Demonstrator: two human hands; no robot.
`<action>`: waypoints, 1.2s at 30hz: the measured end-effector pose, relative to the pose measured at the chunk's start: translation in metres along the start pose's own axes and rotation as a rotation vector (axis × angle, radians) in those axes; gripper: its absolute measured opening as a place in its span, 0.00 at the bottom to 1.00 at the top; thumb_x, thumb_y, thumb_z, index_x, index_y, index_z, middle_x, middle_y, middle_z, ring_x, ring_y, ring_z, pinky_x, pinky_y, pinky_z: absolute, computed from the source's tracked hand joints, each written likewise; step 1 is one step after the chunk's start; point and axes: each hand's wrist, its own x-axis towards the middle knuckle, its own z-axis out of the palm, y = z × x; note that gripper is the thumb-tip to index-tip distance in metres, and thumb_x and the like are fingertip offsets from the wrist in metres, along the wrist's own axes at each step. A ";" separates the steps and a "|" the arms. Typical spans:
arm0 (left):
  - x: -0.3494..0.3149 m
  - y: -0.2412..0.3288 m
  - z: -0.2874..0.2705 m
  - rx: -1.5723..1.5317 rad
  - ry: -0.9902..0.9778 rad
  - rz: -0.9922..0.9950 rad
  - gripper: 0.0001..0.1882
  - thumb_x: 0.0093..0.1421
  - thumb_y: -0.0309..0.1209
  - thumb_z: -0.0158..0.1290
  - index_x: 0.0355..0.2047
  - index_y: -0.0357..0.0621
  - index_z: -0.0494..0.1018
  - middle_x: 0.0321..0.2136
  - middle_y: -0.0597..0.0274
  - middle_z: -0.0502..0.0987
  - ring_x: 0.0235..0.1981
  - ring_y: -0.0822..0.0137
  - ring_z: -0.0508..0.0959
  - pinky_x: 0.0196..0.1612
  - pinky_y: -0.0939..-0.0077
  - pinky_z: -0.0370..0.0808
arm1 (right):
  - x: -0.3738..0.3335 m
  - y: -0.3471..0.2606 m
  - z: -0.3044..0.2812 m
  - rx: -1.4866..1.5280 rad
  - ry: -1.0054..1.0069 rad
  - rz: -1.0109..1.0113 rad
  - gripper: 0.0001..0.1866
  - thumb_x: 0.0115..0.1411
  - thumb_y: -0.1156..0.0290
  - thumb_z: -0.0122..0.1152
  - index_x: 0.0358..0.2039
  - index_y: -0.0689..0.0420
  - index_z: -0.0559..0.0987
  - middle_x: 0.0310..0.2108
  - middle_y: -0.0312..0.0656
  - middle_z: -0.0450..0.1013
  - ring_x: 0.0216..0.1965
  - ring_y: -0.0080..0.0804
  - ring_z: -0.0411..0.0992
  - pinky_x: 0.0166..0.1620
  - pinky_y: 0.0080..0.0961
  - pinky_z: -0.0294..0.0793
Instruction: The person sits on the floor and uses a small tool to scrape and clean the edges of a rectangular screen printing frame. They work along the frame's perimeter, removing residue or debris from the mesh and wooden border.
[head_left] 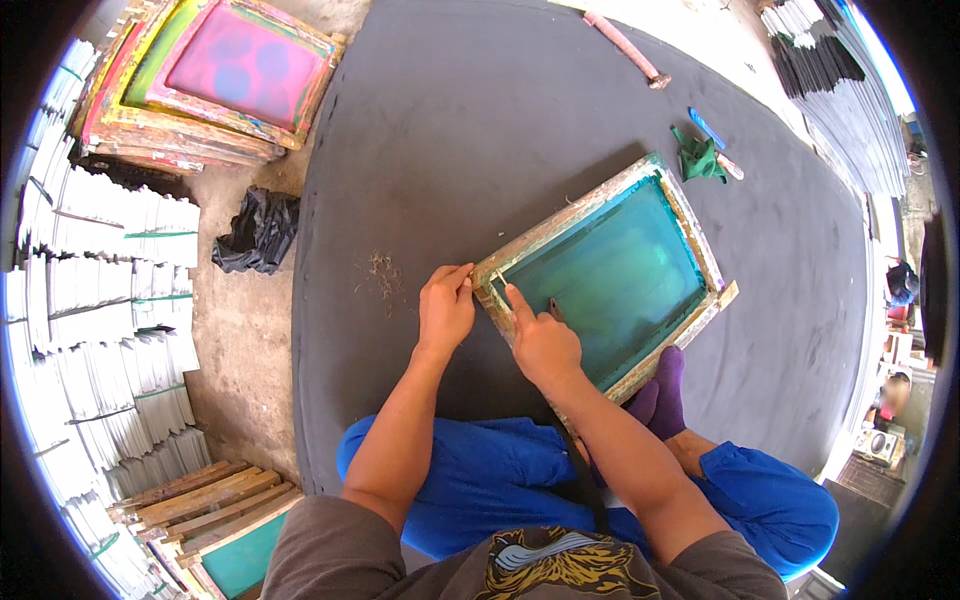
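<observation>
A wooden screen-printing frame point(585, 210) with teal-green mesh point(615, 275) lies tilted on the dark surface before me. My left hand point(447, 312) is closed at its left corner, thumb and fingertips against the wood. Over the mesh near that corner, my right hand point(545, 345) is curled with its index finger stretched toward the frame's inner edge. A short dark end of a slim tool point(556, 310) sticks out of the right fist; the rest of the tool is hidden. A thin pale strip shows just beyond the index fingertip.
Small scraps point(383, 275) lie left of the frame. Beyond it are a green cloth point(698, 157), a blue cutter point(706, 128) and a hammer point(630, 52). Stacked painted frames point(290, 125), a black plastic bag point(258, 232) and bundled white sheets point(160, 235) stand at left. My purple-socked foot point(668, 395) touches the frame.
</observation>
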 end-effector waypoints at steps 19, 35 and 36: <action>0.006 -0.002 0.000 -0.010 -0.041 -0.006 0.14 0.67 0.25 0.55 0.50 0.38 0.83 0.44 0.48 0.84 0.45 0.50 0.84 0.49 0.63 0.78 | 0.026 0.048 0.022 1.111 -0.205 0.186 0.24 0.73 0.63 0.56 0.69 0.39 0.74 0.23 0.45 0.77 0.23 0.43 0.79 0.26 0.42 0.76; 0.004 0.001 0.005 -0.098 -0.075 0.018 0.15 0.70 0.27 0.53 0.54 0.35 0.80 0.52 0.45 0.80 0.53 0.44 0.81 0.56 0.58 0.77 | -0.003 0.038 0.004 0.097 0.258 -0.128 0.23 0.74 0.57 0.53 0.68 0.32 0.74 0.31 0.55 0.80 0.34 0.60 0.81 0.37 0.55 0.79; 0.004 0.000 0.005 -0.096 -0.079 0.027 0.15 0.70 0.27 0.52 0.55 0.35 0.79 0.52 0.45 0.80 0.54 0.43 0.80 0.57 0.58 0.76 | -0.002 0.039 0.004 0.074 0.255 -0.134 0.23 0.73 0.57 0.52 0.68 0.32 0.74 0.30 0.55 0.80 0.34 0.60 0.81 0.37 0.55 0.79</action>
